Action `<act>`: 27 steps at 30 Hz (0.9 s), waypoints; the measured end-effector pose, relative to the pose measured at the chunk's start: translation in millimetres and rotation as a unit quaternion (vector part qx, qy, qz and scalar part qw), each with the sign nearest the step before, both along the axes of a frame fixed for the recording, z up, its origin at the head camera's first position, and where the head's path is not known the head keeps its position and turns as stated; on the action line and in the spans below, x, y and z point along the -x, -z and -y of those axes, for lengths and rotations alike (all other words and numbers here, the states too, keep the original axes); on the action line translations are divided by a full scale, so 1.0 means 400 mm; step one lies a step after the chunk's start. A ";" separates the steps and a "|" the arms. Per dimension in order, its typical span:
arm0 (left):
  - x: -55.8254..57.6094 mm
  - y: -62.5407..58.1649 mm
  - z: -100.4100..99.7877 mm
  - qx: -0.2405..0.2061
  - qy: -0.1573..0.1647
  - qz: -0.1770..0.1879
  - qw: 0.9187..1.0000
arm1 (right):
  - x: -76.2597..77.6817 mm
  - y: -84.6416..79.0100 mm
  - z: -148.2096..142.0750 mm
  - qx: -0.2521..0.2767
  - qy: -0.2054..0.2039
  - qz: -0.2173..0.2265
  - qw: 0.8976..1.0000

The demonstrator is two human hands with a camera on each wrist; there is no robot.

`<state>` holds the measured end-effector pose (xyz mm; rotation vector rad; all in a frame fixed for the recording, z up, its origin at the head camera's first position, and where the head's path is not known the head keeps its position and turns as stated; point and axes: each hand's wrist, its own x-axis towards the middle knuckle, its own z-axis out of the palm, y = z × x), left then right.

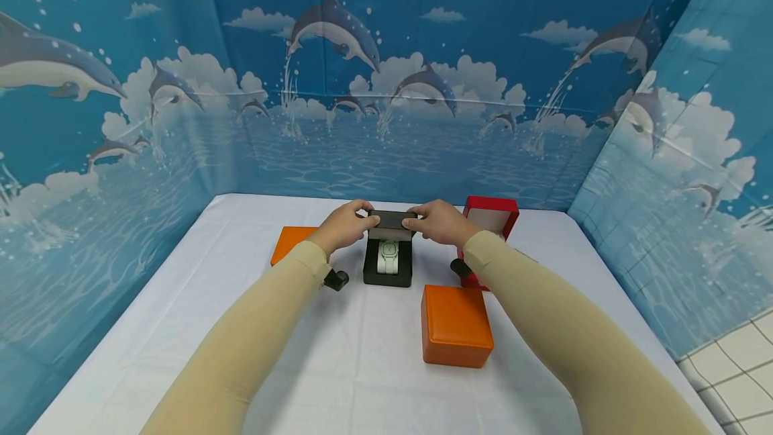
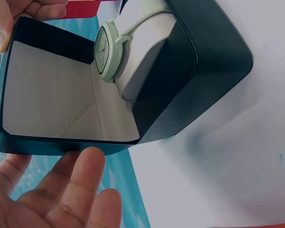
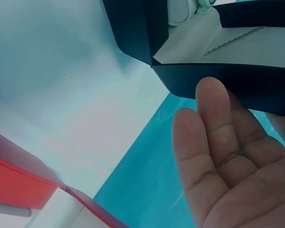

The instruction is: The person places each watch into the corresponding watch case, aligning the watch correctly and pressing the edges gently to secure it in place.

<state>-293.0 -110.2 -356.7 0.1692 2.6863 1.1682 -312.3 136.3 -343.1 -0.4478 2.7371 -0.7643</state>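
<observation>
A black watch box (image 1: 387, 280) stands raised-lidded at the middle of the table, its pale lining facing the person. Inside, a pale green wristwatch (image 1: 389, 251) is wrapped round a light cushion (image 2: 143, 52). My left hand (image 1: 345, 225) pinches the left corner of the box's lid (image 1: 386, 218), thumb in front. At the opposite corner, my right hand (image 1: 445, 222) holds the lid the same way. Several fingers of each hand lie along the lid's sides in the wrist views.
An orange box (image 1: 457, 325) sits in front, right of centre. Another orange box (image 1: 292, 242) is partly hidden behind the left forearm. A red box (image 1: 511, 209) with its lid up stands behind the right wrist. Dolphin-print curtains (image 1: 386, 153) border the white-covered table (image 1: 374, 368).
</observation>
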 end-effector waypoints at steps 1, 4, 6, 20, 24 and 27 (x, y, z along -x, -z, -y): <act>0.000 -0.001 0.000 -0.001 -0.001 0.001 1.000 | 0.000 0.000 0.000 -0.001 0.000 0.000 1.000; -0.001 -0.001 0.000 -0.004 -0.002 0.005 1.000 | 0.001 -0.001 0.001 -0.004 0.000 0.000 1.000; -0.002 -0.002 0.000 -0.005 -0.003 0.006 1.000 | 0.001 -0.001 0.001 -0.007 -0.002 0.001 1.000; -0.004 0.001 0.002 -0.017 -0.017 0.022 0.999 | -0.001 -0.005 0.001 -0.014 -0.007 0.014 1.000; 0.000 0.005 0.003 -0.015 -0.015 0.023 1.000 | -0.002 -0.005 0.003 -0.014 -0.007 0.016 1.000; 0.002 0.009 0.004 -0.015 -0.013 0.024 1.000 | -0.002 -0.001 0.004 -0.014 -0.006 0.017 1.000</act>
